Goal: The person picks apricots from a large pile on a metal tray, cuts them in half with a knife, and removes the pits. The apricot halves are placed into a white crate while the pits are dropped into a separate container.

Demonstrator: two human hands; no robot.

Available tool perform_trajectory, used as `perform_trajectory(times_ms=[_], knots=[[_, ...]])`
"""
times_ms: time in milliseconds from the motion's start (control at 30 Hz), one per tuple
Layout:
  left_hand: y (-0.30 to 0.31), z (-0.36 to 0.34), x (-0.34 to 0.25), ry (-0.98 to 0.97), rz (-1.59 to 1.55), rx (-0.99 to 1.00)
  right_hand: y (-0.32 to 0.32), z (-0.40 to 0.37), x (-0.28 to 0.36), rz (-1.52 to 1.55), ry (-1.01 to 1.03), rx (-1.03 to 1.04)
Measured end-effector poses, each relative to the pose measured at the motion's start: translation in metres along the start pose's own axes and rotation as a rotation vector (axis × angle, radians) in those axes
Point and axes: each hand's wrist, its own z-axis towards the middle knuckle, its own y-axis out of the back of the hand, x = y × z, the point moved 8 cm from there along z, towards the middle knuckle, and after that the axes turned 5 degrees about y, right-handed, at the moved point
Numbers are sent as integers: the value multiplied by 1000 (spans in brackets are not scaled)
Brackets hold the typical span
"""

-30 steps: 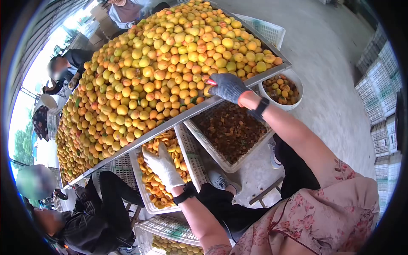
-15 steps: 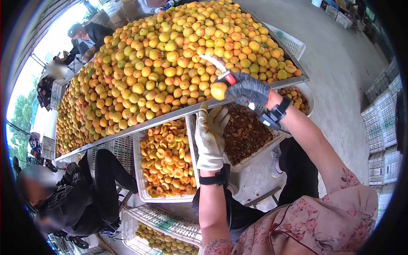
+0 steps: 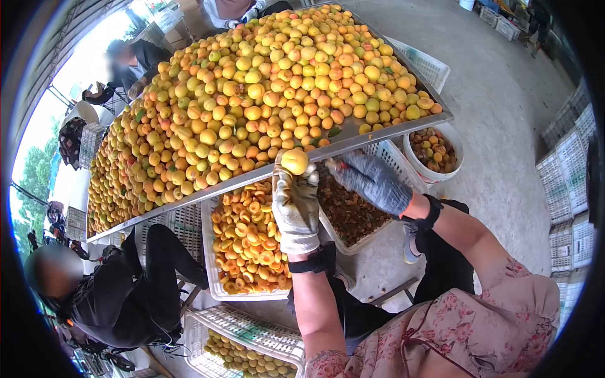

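My left hand (image 3: 295, 205), in a whitish work glove, grips a whole yellow apricot (image 3: 294, 162) at its fingertips, just below the metal rim of the table (image 3: 220, 188). To its right, my right hand (image 3: 372, 181) wears a grey glove and is closed round a knife, of which only a bit of red handle (image 3: 342, 165) shows; its blade cannot be made out. A crate of halved apricots (image 3: 249, 242) stands under my left hand. Below my right hand is a crate of brown apricot pits (image 3: 353, 217). A big heap of whole apricots (image 3: 252, 94) covers the table.
A white bucket (image 3: 435, 151) of fruit stands right of the table. A crate of apricots (image 3: 249, 356) sits at the bottom. Another person (image 3: 120, 283) sits at the left, and more people are across the table. Stacked crates (image 3: 570, 183) line the right side.
The apricot that was in my right hand with the knife is now in my left hand. My right hand has come down toward me, and the curved blade no longer shows.
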Motion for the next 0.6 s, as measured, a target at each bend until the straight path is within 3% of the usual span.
perform_trajectory(times_ms=[67, 433, 533, 600], knots=[[1, 1, -4, 8, 60, -1, -7, -11, 1, -158, -102, 185], [3, -3, 13, 45, 155, -25, -14, -17, -13, -164, -191, 164], [8, -4, 18, -5, 207, -89, -15, -17, -20, -182, -77, 74], [9, -3, 17, 12, 320, -112, -18, -18, -31, 10, -313, 123]])
